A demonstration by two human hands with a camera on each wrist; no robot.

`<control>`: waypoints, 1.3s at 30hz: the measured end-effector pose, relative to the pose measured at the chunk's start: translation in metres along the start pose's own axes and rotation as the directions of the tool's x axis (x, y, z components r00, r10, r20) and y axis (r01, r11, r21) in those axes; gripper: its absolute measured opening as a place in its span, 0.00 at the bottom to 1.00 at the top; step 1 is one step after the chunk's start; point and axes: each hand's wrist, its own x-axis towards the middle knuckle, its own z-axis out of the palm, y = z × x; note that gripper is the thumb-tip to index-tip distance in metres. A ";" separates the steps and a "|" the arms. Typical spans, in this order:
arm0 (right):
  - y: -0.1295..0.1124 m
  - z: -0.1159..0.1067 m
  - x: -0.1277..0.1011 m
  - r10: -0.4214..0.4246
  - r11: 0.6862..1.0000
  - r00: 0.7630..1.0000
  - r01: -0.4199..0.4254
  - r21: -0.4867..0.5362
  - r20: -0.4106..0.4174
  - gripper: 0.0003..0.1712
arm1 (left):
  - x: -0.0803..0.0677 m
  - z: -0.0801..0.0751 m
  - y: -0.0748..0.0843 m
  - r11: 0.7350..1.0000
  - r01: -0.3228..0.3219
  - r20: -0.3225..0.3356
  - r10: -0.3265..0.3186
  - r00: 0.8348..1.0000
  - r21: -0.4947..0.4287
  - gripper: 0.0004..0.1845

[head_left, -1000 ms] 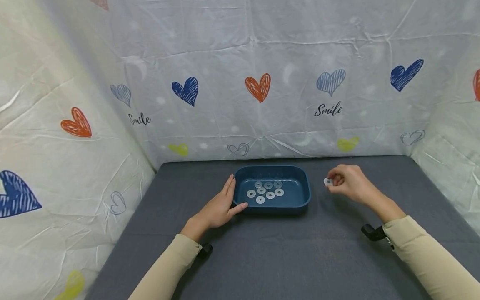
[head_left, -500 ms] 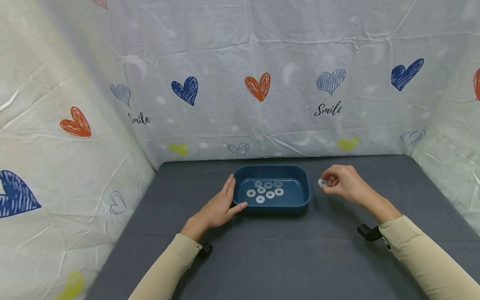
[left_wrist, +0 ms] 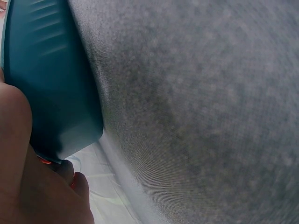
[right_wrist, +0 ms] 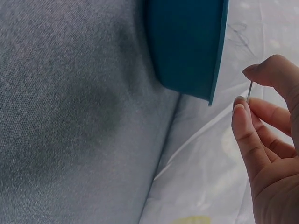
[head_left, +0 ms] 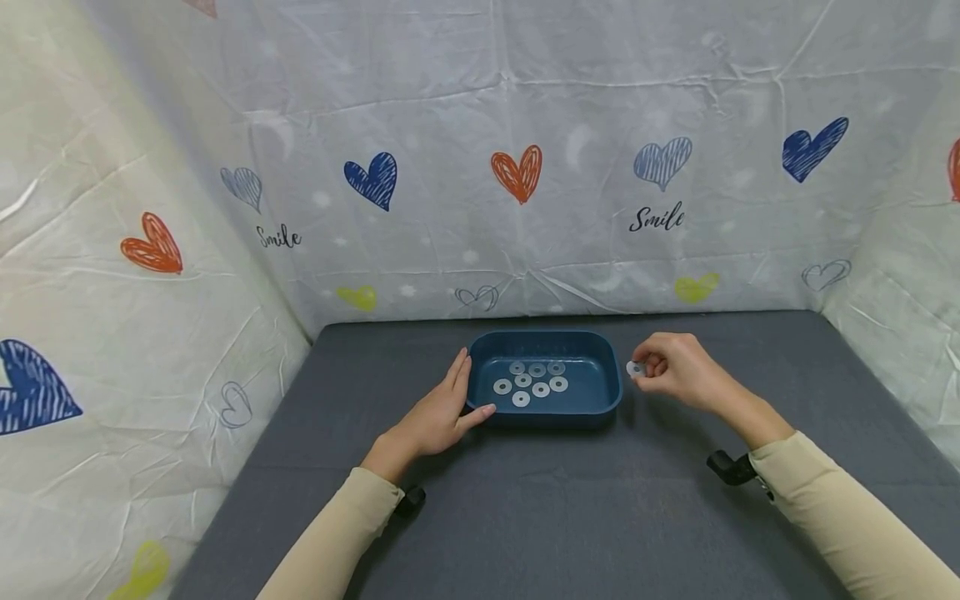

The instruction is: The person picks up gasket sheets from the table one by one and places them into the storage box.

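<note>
A blue rectangular tray [head_left: 546, 420] stands on the table, with several flat metal washers [head_left: 521, 399] lying on its floor. My left hand [head_left: 429, 417] rests against the tray's left end, its straight fingers along the side and the thumb over the front left corner of the rim. In the left wrist view this hand [left_wrist: 46, 191] touches the tray wall [left_wrist: 51, 84]. To the right of the tray, my right hand [head_left: 686, 371] pinches one washer [head_left: 636, 368] between thumb and fingers, just outside the rim. Seen edge-on in the right wrist view, that washer [right_wrist: 250, 91] is thin.
A dark grey cloth [head_left: 525, 517] covers the table. Behind it hangs a white curtain [head_left: 450, 242] printed with hearts and "Smile". Dark wrist devices [head_left: 731, 468] sit under both sleeves.
My right hand has moved left with its washer, closer to the tray's right rim. The left hand, the tray and the washers inside have stayed in place.
</note>
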 end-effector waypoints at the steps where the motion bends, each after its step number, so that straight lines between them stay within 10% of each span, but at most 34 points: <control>1: -0.001 0.001 0.001 -0.005 1.000 1.000 0.005 0.004 0.001 0.09 | 0.000 0.000 0.000 1.000 -0.001 0.000 0.001 1.000 0.000 0.55; 39: -0.028 0.043 0.041 -0.141 0.989 0.976 0.130 0.071 0.169 0.09 | -0.001 -0.001 -0.001 1.000 -0.010 -0.001 0.010 1.000 -0.011 0.56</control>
